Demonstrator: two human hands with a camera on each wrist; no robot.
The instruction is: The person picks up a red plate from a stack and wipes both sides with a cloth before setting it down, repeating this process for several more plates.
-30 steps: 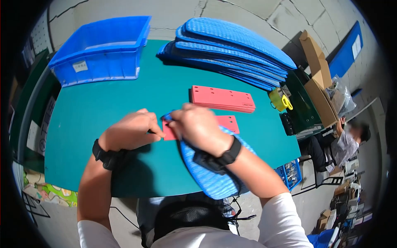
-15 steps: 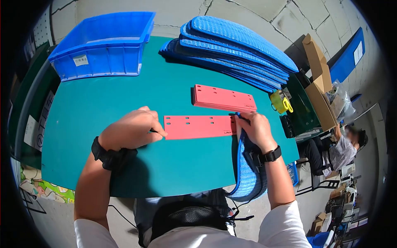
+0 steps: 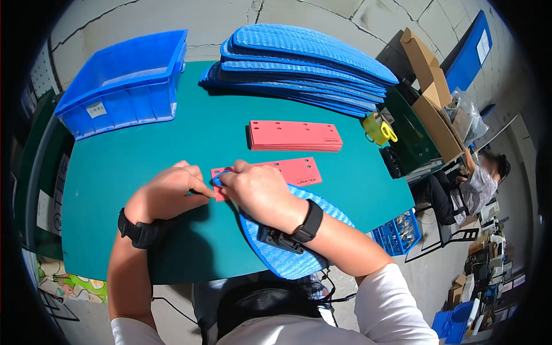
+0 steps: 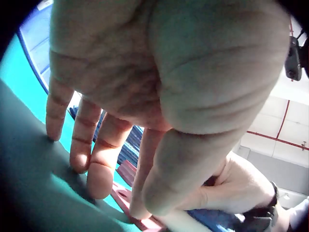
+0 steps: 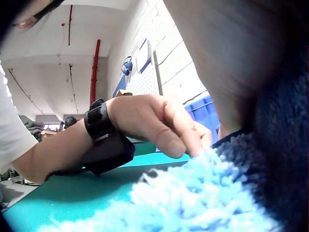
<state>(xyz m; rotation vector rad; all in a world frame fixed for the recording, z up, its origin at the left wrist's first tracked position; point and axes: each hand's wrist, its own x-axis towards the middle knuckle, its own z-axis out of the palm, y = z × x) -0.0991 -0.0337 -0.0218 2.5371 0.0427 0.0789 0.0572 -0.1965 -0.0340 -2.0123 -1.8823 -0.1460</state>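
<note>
A red rectangular sheet point(image 3: 307, 172) with slots and printed "LINATEX" lies on the green table. My left hand point(image 3: 164, 192) is at its left end, index fingertip and thumb right at the corner. In the left wrist view the other fingers of this hand point(image 4: 111, 96) reach down toward the tabletop. My right hand point(image 3: 259, 190) grips one end of a blue mop pad point(image 3: 296, 264) over the sheet's left part, partly hiding it. The pad trails toward the table's front edge. Close up in the right wrist view, its fluffy pile point(image 5: 188, 193) shows.
A stack of red sheets point(image 3: 293, 135) lies behind the single one. Blue mop pads point(image 3: 305, 63) are piled at the back. A blue bin point(image 3: 126, 103) stands back left, yellow-handled scissors point(image 3: 385, 132) at the right edge. A person point(image 3: 480, 184) sits beyond a cardboard box point(image 3: 434, 109).
The right hand and mop pad were at the sheet's left end, then at its right end, and are now back at the left. The left hand has stayed by the sheet's left corner.
</note>
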